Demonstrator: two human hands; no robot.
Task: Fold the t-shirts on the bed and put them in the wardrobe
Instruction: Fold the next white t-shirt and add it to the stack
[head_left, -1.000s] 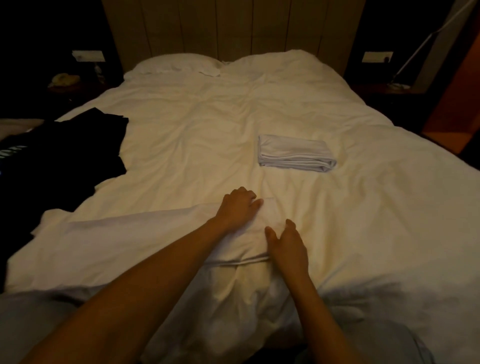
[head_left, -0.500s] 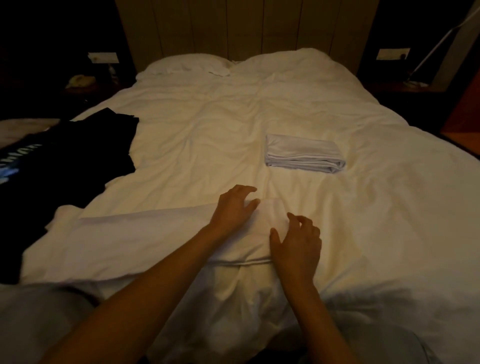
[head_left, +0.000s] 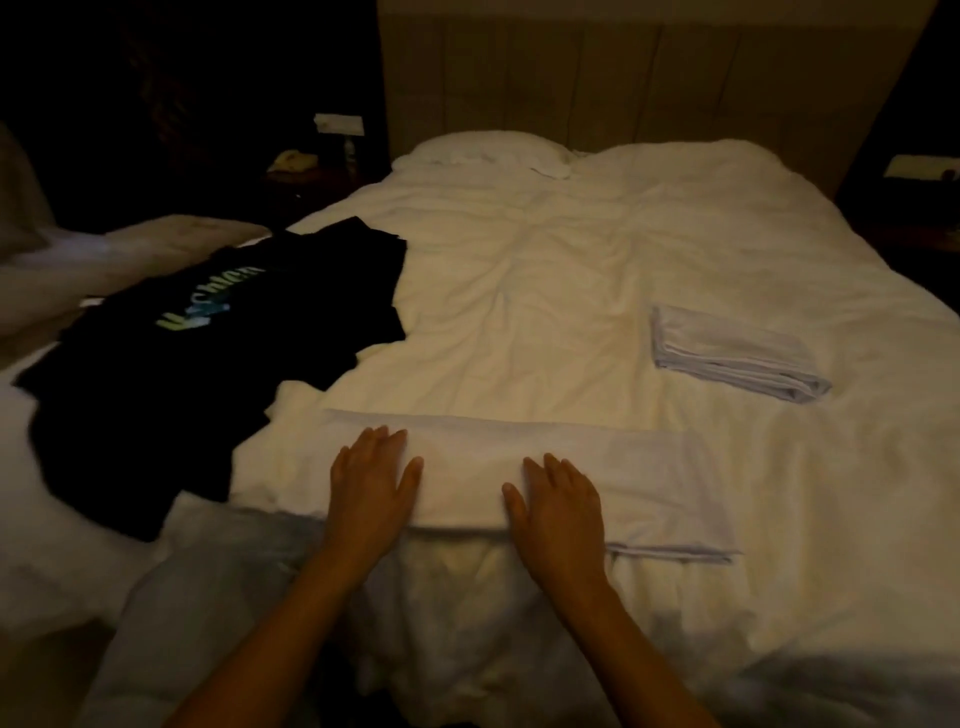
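Note:
A white t-shirt (head_left: 654, 483), folded into a long strip, lies across the near part of the bed (head_left: 545, 291). My left hand (head_left: 371, 483) presses flat on its left part with straight fingers. My right hand (head_left: 558, 506) lies flat on its middle, fingers spread. A black t-shirt (head_left: 218, 353) with light lettering is spread unfolded on the bed's left side. A folded pale t-shirt (head_left: 732, 351) sits on the right half of the bed, beyond my hands.
White pillows (head_left: 488, 153) lie against the wooden headboard (head_left: 623, 67). A dark nightstand (head_left: 311, 171) with small items stands at the far left, another at the far right. A second pale bed or cushion (head_left: 135, 254) shows at the left edge.
Both hands slid left along the white t-shirt and now lie flat and apart; before, they were close together near its right end. The view swung left.

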